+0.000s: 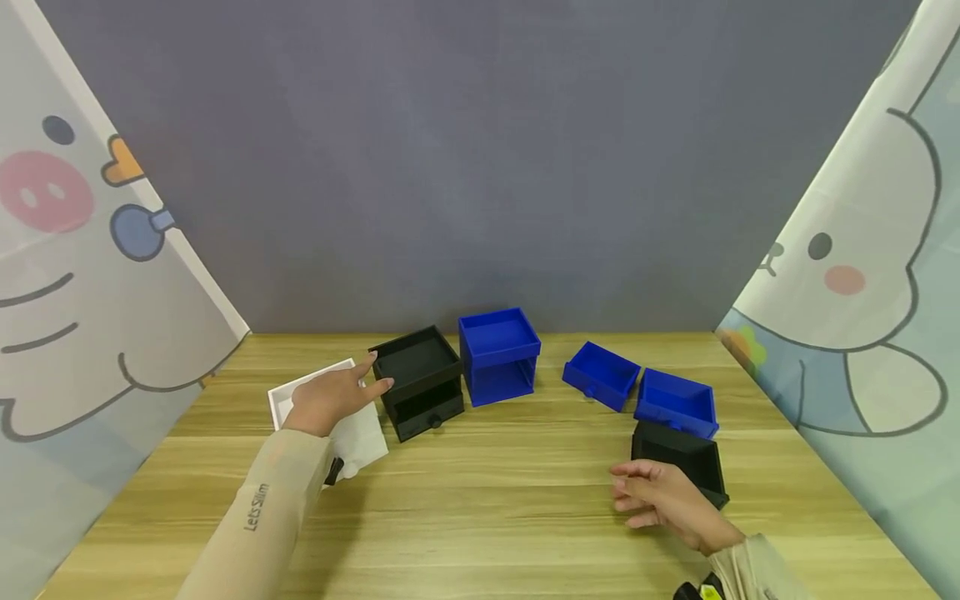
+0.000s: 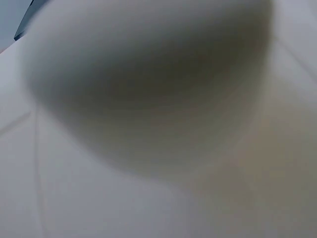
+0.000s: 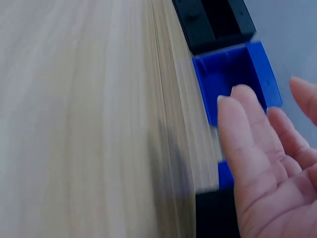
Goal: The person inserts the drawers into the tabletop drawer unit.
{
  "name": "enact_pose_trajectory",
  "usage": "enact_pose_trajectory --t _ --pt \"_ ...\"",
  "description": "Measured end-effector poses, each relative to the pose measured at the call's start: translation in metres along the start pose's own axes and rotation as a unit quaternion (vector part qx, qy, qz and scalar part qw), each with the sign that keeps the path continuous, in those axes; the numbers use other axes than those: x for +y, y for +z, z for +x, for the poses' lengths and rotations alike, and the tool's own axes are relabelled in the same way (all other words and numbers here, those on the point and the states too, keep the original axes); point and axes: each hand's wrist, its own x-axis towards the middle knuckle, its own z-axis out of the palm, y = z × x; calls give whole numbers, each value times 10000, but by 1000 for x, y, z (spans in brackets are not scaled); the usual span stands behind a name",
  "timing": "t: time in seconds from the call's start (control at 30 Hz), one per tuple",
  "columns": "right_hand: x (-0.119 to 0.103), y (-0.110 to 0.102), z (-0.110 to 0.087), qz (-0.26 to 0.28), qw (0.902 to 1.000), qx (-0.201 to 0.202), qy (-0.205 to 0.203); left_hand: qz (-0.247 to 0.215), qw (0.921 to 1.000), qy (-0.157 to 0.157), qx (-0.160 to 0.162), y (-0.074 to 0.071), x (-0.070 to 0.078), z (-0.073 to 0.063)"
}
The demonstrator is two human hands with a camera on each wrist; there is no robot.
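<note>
My left hand [image 1: 330, 400] reaches over a white tray-like box [image 1: 367, 446], thumb and a finger stretched to the left edge of a small black cabinet [image 1: 416, 367]. This cabinet has a recessed top and a knobbed drawer [image 1: 442, 412] low in its front. On the right, my right hand [image 1: 667, 500] is held over the table with loosely bent fingers and nothing in them. Just behind that hand lies a loose black drawer [image 1: 686, 450]. The left wrist view is filled by pale, blurred surfaces that hide the left hand.
A blue cabinet [image 1: 500, 342] with an open front stands right of the black one. Two loose blue drawers, one farther left [image 1: 602, 375] and one nearer right [image 1: 678, 400], lie on the wooden table [image 1: 480, 517]. A grey backdrop [image 1: 480, 167] rises behind, with printed cloths at both sides.
</note>
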Motion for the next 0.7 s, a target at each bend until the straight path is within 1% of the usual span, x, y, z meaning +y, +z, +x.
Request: enact_pose_trajectory --t 0.2,0.33,0.43,0.5,0.6,0.7 --pt "7 -23 -18 106 9999 -71 -19 -84 9999 43 -38 1 -2 2" --pt "12 -37 -26 124 9995 -276 -17 -113 9999 55 -20 -1 -2 1" --pt "16 -46 -32 84 9988 -466 151 -120 9999 76 -8 -2 -1 1" --pt "17 -50 -35 -10 9982 -488 335 -126 9999 69 -25 -2 0 0" --pt "17 -55 -39 -238 9970 -397 617 -133 9999 48 -52 -2 0 0" --pt "18 -58 -41 -492 9956 -185 769 -141 9999 25 -60 -2 0 -1"
